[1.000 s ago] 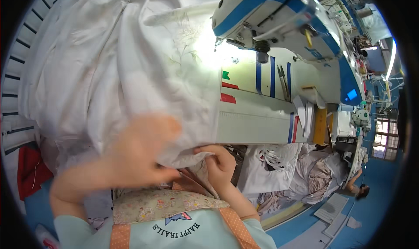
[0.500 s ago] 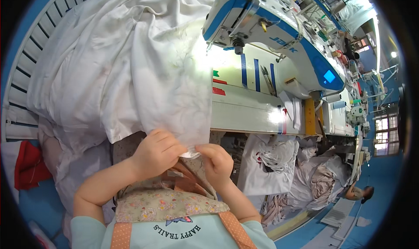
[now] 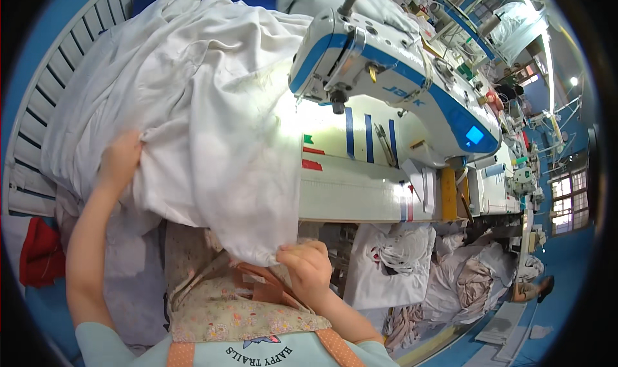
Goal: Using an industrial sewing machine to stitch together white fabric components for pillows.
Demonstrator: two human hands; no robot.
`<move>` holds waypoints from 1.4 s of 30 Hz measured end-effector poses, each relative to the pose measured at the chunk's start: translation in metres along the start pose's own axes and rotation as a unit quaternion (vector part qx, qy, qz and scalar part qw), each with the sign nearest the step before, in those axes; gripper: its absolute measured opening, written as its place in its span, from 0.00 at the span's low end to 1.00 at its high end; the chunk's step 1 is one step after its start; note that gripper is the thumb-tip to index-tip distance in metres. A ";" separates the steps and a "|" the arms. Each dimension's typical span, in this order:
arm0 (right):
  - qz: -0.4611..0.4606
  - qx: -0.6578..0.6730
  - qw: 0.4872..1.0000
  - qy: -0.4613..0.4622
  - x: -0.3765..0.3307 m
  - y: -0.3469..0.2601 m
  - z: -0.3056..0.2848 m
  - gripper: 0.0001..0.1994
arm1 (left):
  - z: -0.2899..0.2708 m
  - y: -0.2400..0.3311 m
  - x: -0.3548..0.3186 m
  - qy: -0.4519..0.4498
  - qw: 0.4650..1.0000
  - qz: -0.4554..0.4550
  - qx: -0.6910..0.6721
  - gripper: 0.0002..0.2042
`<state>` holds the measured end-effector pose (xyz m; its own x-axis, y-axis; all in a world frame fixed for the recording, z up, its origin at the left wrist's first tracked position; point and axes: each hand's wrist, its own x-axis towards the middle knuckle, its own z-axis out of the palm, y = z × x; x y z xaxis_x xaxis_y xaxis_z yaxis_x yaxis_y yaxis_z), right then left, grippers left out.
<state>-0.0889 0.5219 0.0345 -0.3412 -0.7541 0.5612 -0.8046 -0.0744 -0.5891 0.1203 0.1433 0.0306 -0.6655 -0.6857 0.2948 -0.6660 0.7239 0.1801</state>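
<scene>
A large white cloth (image 3: 238,129) lies in folds over the left of the sewing table, its right edge running straight down beside the machine. My left hand (image 3: 122,156), slightly blurred, grips a fold of it on the left. At the cloth's front corner, my right hand (image 3: 305,268) pinches the hem between thumb and fingers. The white and blue sewing machine (image 3: 393,84) stands right of the cloth, its lamp lighting the cloth edge near the needle area. Where the cloth passes beneath the machine head is lost in glare.
Tweezers (image 3: 386,145) lie on the machine bed (image 3: 360,196) beside blue tape strips. Under the table, a white bag-like cloth (image 3: 393,277) holds a bundle of white strips. A slatted white rail (image 3: 38,103) bounds the left, with red fabric (image 3: 42,254) below. A person (image 3: 534,290) is far right.
My left hand has left the hem corner and moved up and left to a fold of the cloth. My right hand still pinches the corner, slightly lower in view.
</scene>
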 end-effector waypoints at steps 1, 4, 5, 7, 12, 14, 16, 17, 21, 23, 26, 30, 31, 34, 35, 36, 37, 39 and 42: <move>0.002 0.003 1.000 -0.006 0.002 0.000 0.000 0.10 | 0.005 -0.016 0.012 0.002 1.000 0.000 0.004 0.06; 0.009 0.016 1.000 -0.021 0.007 0.001 -0.002 0.09 | 0.021 -0.056 0.049 0.029 0.999 -0.013 0.006 0.06; 0.015 0.026 0.999 -0.031 0.007 0.001 -0.002 0.09 | 0.022 -0.063 0.062 0.036 0.999 -0.018 0.000 0.06; 0.018 0.041 0.998 -0.046 0.007 0.003 -0.003 0.09 | 0.016 -0.056 0.082 0.048 0.999 -0.016 -0.005 0.05; 0.027 0.041 0.997 -0.060 0.005 0.013 0.004 0.10 | -0.028 0.059 0.084 0.046 0.997 -0.016 -0.068 0.14; 0.045 0.038 0.996 -0.065 0.005 0.014 0.007 0.11 | -0.028 0.110 0.055 0.053 0.961 0.166 -0.214 0.18; 0.047 0.048 0.993 -0.094 0.003 0.017 0.005 0.12 | -0.017 0.142 0.040 -0.082 0.902 0.354 -0.233 0.18; 0.046 0.048 0.994 -0.087 0.002 0.018 0.003 0.12 | -0.015 0.146 0.040 -0.056 0.918 0.326 -0.219 0.17; 0.058 0.058 0.992 -0.096 0.000 0.020 -0.004 0.12 | -0.022 0.158 0.045 -0.087 0.934 0.314 -0.147 0.15; 0.063 0.063 0.990 -0.111 -0.001 0.021 -0.003 0.11 | -0.028 0.175 0.035 -0.077 0.908 0.364 -0.195 0.12; 0.057 0.055 0.991 -0.109 0.000 0.024 0.000 0.11 | -0.011 0.207 0.025 -0.088 0.850 0.440 -0.277 0.15; 0.054 0.042 0.991 -0.115 0.002 0.027 -0.003 0.11 | 0.026 0.205 0.029 -0.090 0.851 0.445 -0.264 0.17; 0.052 0.038 0.992 -0.108 0.003 0.028 -0.003 0.11 | 0.031 0.204 0.030 -0.079 0.854 0.445 -0.259 0.17; 0.039 0.035 0.993 -0.107 0.008 0.031 -0.003 0.11 | 0.033 0.202 0.035 -0.084 0.856 0.453 -0.235 0.17; 0.028 0.031 0.994 -0.101 0.010 0.032 -0.003 0.11 | 0.032 0.202 0.038 -0.110 0.850 0.464 -0.223 0.18; 0.021 0.025 0.995 -0.096 0.014 0.033 -0.003 0.11 | 0.032 0.203 0.042 -0.086 0.856 0.457 -0.225 0.18; 0.016 0.018 0.996 -0.086 0.017 0.035 -0.003 0.11 | 0.032 0.204 0.047 -0.083 0.857 0.456 -0.225 0.19; -0.011 0.001 0.998 -0.069 0.025 0.037 -0.004 0.09 | 0.034 0.205 0.059 -0.087 0.860 0.453 -0.219 0.19; -0.039 -0.017 0.998 -0.051 0.031 0.042 -0.005 0.11 | 0.040 0.202 0.073 -0.102 0.865 0.446 -0.206 0.17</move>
<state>-0.1355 0.4985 0.0304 -0.2260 -0.8097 0.5415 -0.8435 -0.1153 -0.5245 -0.0760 0.2362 0.0511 -0.9269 0.1899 0.3238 0.2903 0.9094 0.2978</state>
